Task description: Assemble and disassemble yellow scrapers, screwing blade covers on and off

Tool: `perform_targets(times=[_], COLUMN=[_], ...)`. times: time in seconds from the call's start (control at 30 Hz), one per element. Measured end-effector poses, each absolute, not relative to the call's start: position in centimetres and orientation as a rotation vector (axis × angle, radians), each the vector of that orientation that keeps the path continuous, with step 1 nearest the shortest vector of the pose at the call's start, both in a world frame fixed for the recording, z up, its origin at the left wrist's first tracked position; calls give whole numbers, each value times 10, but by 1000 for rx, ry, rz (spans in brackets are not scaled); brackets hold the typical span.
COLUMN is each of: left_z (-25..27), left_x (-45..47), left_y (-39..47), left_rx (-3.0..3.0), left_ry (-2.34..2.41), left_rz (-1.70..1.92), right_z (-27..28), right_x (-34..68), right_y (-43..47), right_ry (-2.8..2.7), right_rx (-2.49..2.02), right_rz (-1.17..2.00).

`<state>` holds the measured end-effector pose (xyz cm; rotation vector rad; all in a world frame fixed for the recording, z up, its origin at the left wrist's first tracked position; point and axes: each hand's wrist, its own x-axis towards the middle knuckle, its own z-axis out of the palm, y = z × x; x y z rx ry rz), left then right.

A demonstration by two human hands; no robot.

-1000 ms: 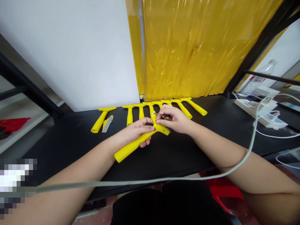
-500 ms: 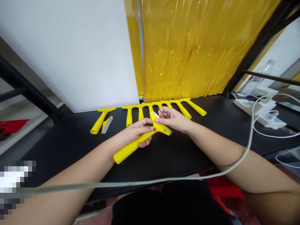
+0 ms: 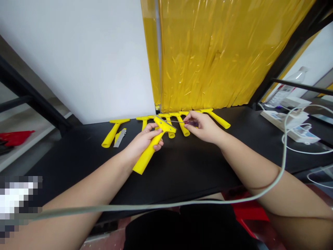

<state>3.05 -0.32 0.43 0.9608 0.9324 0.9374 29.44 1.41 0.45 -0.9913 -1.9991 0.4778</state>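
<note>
My left hand (image 3: 145, 140) is closed round the neck of a yellow scraper (image 3: 149, 150), its handle slanting down toward me. Two small screws show on the scraper's head, and a thin metal edge runs along its far side. In my right hand (image 3: 205, 126) is a screwdriver (image 3: 187, 123) with a dark purple handle. Its thin shaft points left, toward the scraper's head; whether the tip touches a screw I cannot tell. Behind my hands, several more yellow scrapers (image 3: 184, 126) lie in a row along the back of the black table.
At the left lie another yellow scraper (image 3: 111, 135) and a pile of metal blades (image 3: 120, 138). White boxes (image 3: 291, 126) and a plastic bottle (image 3: 287, 86) stand at the right. A pale cable (image 3: 182, 204) crosses in front of me. Yellow film (image 3: 203, 52) hangs behind.
The scraper has been turned more upright, its head now showing the screws, and has shifted slightly left. My right hand has drawn away from its head, and the screwdriver now points at it.
</note>
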Motion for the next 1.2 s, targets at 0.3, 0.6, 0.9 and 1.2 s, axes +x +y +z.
perform_targets(times=[0.3, 0.6, 0.9, 1.2], left_z=[5, 3, 0, 3], left_x=[31, 31, 30, 31], left_y=[-8, -7, -8, -8], left_rx=[1012, 1042, 1024, 976], left_ry=[934, 932, 928, 936], left_rz=[931, 929, 921, 881], right_z=[7, 8, 7, 16], right_x=[282, 284, 287, 290], right_y=[7, 7, 7, 0], right_ry=[-2063, -2068, -2006, -2084], right_rx=[-1004, -1021, -962, -906], right_rz=[388, 359, 311, 134])
